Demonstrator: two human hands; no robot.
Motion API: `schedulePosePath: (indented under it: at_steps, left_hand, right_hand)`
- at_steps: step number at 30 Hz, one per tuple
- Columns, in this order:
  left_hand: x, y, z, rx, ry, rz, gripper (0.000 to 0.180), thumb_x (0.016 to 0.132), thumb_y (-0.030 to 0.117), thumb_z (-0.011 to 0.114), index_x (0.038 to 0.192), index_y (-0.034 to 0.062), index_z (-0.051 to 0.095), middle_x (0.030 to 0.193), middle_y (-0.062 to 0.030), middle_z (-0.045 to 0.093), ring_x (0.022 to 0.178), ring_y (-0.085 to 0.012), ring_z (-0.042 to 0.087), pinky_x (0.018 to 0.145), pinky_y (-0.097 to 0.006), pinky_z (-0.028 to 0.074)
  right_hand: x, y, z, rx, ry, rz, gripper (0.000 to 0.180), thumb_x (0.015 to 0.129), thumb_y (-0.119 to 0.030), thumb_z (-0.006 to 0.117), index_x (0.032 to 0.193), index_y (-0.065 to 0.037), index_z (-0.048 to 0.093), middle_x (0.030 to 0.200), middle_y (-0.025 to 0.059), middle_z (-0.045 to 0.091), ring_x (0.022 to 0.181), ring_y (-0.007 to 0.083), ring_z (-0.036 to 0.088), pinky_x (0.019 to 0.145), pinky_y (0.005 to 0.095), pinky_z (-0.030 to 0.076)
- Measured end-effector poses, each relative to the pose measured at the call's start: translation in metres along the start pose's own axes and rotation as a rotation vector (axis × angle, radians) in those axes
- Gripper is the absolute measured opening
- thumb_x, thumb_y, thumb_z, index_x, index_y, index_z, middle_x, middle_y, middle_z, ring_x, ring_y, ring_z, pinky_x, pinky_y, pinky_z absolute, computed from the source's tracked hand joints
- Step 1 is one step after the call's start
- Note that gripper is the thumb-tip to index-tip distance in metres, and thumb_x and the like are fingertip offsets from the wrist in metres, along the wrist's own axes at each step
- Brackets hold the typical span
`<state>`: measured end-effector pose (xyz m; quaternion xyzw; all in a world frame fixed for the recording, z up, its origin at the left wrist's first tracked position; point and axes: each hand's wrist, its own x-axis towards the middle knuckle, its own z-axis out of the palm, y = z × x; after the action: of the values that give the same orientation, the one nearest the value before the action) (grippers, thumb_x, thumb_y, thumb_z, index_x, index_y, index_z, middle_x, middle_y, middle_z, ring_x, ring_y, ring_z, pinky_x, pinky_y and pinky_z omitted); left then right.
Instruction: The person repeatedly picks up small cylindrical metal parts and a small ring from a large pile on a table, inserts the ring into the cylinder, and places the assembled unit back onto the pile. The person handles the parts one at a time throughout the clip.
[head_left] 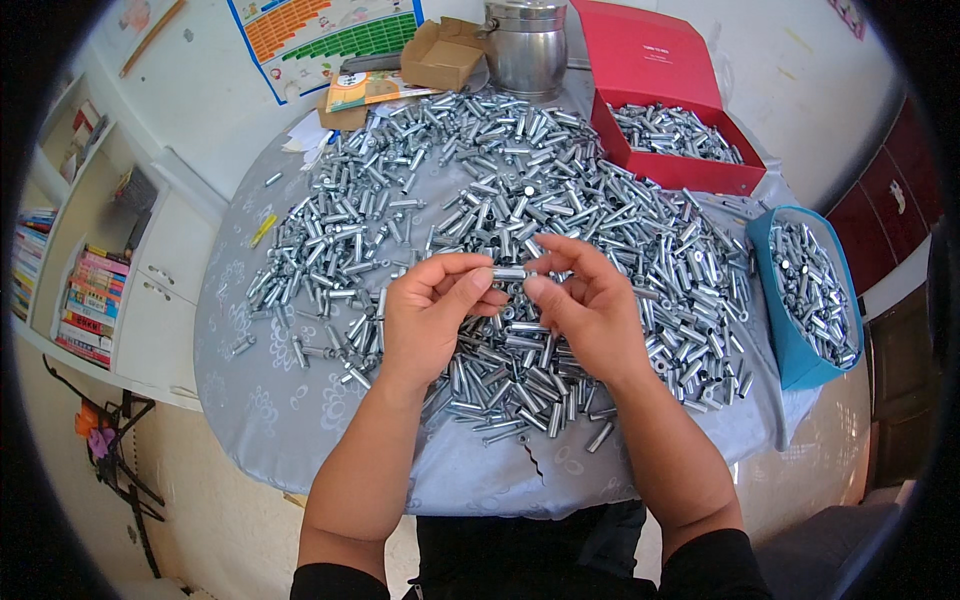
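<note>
Between the fingertips of both hands lies a shiny silver expansion bolt point(509, 273), held level above the pile. My left hand point(432, 312) pinches its left end with thumb and forefinger. At the other end, the thumb and fingers of my right hand point(598, 318) close on it. Below and around both hands spreads a big heap of loose metal sleeves and bolts point(540, 205). Fingers partly cover the ends of the held piece, so its full shape is hidden.
A grey patterned cloth point(262, 400) covers the round table. Back right stands an open red box point(690, 178) of metal pieces; a blue bin point(800, 370) of them sits at the right edge. A steel pot point(527, 55), cardboard box point(440, 55) and yellow marker point(263, 230) lie around the heap.
</note>
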<state>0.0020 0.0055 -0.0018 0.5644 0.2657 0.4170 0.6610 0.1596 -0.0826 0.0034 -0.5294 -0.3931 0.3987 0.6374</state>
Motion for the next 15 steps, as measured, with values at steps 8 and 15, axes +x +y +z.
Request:
schedulePosePath:
  at_steps: [8,15]
  left_hand:
    - [-0.0007,0.0002,0.0004,0.009,0.001,0.009,0.019,0.092,0.009,0.061,0.106,-0.0041,0.063,0.089,-0.0116,0.069,0.077,-0.0168,0.069,0.069,-0.027,0.057]
    - [-0.0011,0.001,0.0001,0.0,0.017,-0.014,0.02,0.092,0.009,0.062,0.106,-0.0043,0.063,0.088,-0.0115,0.069,0.077,-0.017,0.069,0.069,-0.027,0.057]
  right_hand:
    - [0.0001,-0.0002,0.0009,-0.068,0.0,-0.036,0.02,0.089,-0.009,0.066,0.107,0.0,0.063,0.086,0.002,0.062,0.058,0.004,0.052,0.049,0.0192,0.042]
    - [-0.0002,-0.0008,0.0029,-0.004,0.035,-0.032,0.025,0.086,-0.006,0.068,0.11,0.0,0.062,0.09,0.003,0.062,0.059,0.0036,0.052,0.05,0.0191,0.042]
